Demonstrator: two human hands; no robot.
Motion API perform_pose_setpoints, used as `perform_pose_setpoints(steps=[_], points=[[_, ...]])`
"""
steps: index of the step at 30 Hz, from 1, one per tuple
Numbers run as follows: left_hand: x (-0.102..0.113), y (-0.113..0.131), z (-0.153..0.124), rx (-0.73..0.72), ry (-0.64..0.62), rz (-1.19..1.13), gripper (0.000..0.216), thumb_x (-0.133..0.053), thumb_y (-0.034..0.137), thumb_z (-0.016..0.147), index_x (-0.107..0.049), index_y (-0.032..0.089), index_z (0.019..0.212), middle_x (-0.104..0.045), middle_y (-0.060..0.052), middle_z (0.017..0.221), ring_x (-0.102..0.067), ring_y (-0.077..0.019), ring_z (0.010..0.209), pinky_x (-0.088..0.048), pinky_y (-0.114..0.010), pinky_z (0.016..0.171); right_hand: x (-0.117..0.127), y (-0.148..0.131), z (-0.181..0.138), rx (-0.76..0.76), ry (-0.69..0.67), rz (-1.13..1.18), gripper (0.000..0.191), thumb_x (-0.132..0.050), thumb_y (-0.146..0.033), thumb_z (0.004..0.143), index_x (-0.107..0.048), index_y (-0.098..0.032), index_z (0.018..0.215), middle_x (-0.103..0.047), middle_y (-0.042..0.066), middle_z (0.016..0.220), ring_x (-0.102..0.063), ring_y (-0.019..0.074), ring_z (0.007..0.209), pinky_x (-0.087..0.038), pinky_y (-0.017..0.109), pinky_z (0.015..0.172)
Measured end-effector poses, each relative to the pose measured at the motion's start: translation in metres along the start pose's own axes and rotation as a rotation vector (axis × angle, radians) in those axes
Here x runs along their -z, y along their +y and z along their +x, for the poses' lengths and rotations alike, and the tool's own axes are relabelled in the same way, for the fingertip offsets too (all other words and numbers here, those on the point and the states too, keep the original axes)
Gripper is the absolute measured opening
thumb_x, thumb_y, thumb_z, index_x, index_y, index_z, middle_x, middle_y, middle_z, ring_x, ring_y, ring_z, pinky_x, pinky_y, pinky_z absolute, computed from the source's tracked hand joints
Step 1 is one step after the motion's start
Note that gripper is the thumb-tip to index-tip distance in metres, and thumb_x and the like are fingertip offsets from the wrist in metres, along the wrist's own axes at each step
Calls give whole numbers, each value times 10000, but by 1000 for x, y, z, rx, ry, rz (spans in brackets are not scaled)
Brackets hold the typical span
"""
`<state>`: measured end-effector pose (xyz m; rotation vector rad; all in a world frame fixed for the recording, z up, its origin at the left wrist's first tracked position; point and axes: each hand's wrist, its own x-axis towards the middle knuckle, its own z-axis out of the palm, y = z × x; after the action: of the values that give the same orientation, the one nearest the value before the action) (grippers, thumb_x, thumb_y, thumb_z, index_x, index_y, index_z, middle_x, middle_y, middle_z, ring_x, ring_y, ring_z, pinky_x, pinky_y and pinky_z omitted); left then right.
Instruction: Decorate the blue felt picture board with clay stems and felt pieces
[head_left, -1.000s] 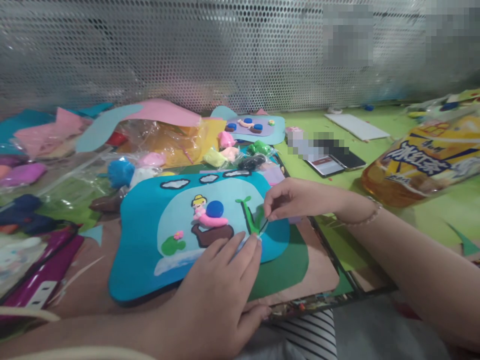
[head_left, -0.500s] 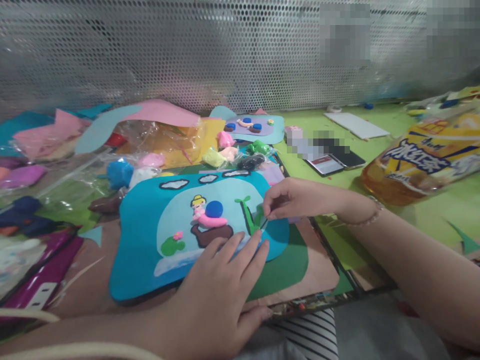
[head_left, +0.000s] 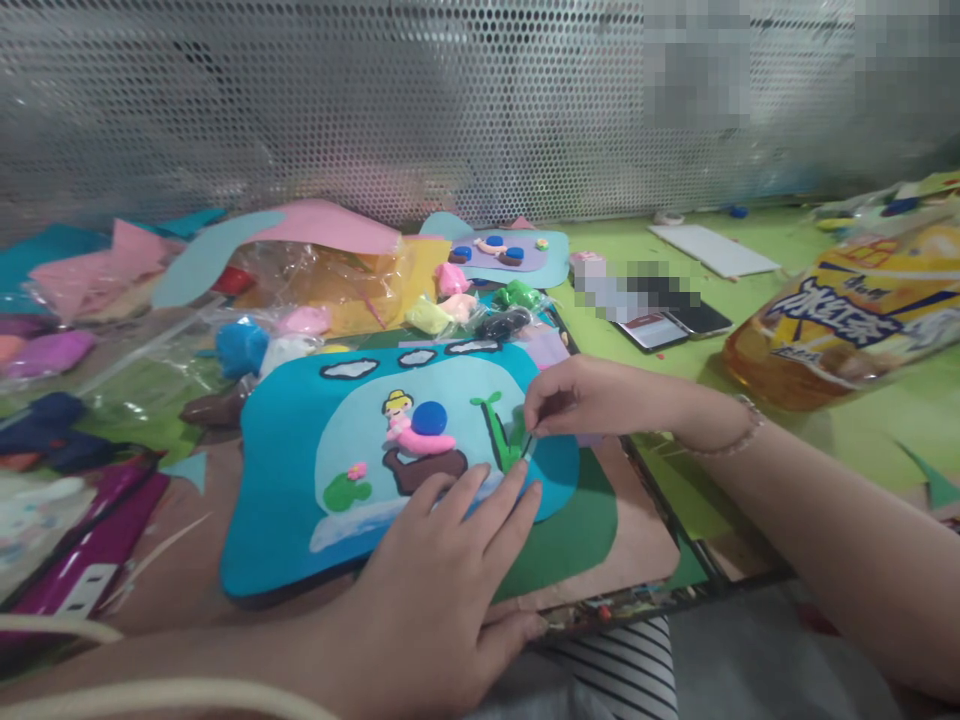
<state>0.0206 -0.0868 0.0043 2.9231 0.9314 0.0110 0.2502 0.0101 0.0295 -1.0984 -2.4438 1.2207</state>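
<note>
A blue foam board (head_left: pixel 277 450) carries a clay picture: a pink snail (head_left: pixel 424 440) with a blue shell on a brown shape (head_left: pixel 424 470), a green lily pad (head_left: pixel 345 492) with a pink flower, and clouds outlined in black. My left hand (head_left: pixel 442 570) lies palm down with fingers spread over the board's lower right part, holding nothing. At the right side, my right hand (head_left: pixel 562 398) pinches a thin black clay strand (head_left: pixel 528 444) along the edge of the green clay plant (head_left: pixel 510 450). The fingertips hide part of the plant and most of the strand.
Bags of coloured clay (head_left: pixel 427 315) and foam sheets (head_left: pixel 330 228) crowd the back and left. A second picture board (head_left: pixel 551 268) lies behind. Phones (head_left: pixel 652 330) and a tea bottle (head_left: pixel 840 310) are at the right, a perforated metal panel (head_left: pixel 375 110) at the back.
Hardly anything differs. My right fingertips have shifted very slightly at the plant's edge; my left hand stays on the board.
</note>
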Motion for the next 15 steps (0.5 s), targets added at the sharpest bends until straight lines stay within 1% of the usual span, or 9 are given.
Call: perform_pose_setpoints(steps=[3, 7, 10, 15], points=[[-1, -1, 0, 8, -1, -12, 642, -277, 578, 906, -258, 214, 1434, -283, -40, 1482, -356, -318, 1245, -309, -480, 938, -2, -1, 0, 32, 32, -57, 106, -570, -216, 776, -660, -166, 802, -658, 1, 766, -593, 103, 674, -459, 207, 623], [0, 0, 1, 15, 8, 0, 630, -247, 584, 911, -281, 221, 1424, -275, -38, 1485, -350, -319, 1247, -307, -481, 934, -3, -3, 0, 55, 32, -98, 109, -561, -205, 781, -659, -168, 808, -662, 4, 786, -591, 103, 684, -456, 209, 639], [4, 1, 2, -7, 10, 21, 641, -254, 594, 905, -300, 210, 1415, -302, -51, 1473, -385, -326, 1207, -322, -482, 911, -3, -4, 1, 65, 44, -114, 112, -562, -215, 782, -663, -172, 807, -665, 6, 791, -585, 105, 684, -447, 214, 636], [8, -1, 8, -42, 18, 23, 719, -299, 666, 854, -307, 212, 1411, -293, -60, 1476, -431, -337, 1106, -343, -496, 866, -4, -4, 2, 60, 56, -113, 108, -569, -215, 778, -666, -180, 810, -663, 1, 785, -581, 106, 677, -443, 215, 627]])
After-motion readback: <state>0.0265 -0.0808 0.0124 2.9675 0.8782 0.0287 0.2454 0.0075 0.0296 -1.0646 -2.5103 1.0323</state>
